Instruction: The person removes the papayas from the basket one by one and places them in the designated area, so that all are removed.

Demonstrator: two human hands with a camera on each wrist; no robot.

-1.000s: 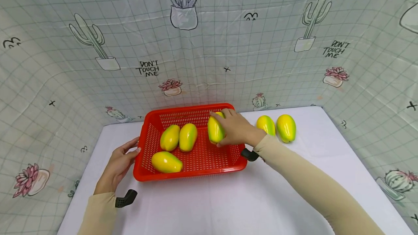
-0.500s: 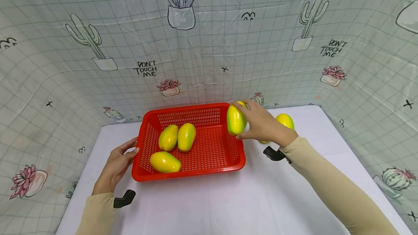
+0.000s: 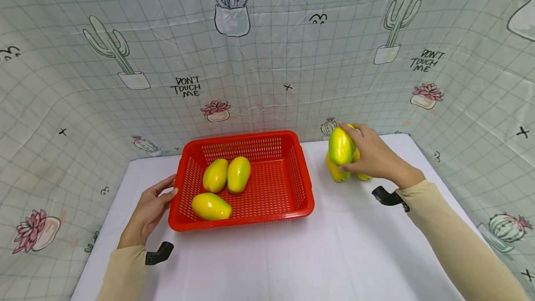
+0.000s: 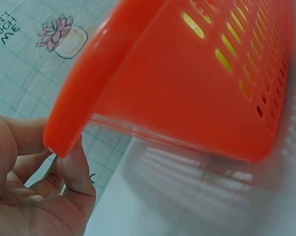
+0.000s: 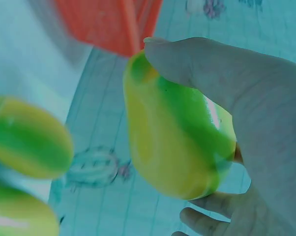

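Over the last 1 s the right hand (image 3: pixel 376 158), grip curled round 1 mango (image 3: pixel 341 145), carried it out of the red basket (image 3: pixel 244 219) to above 2 mangoes (image 3: pixel 336 173) on the surface (image 3: pixel 292 259); 3 remain inside; the left hand (image 3: pixel 147 212), fingers relaxed, touches the rim.

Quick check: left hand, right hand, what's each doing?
Left hand: open, fingers touching the red basket rim.
Right hand: holding a mango.
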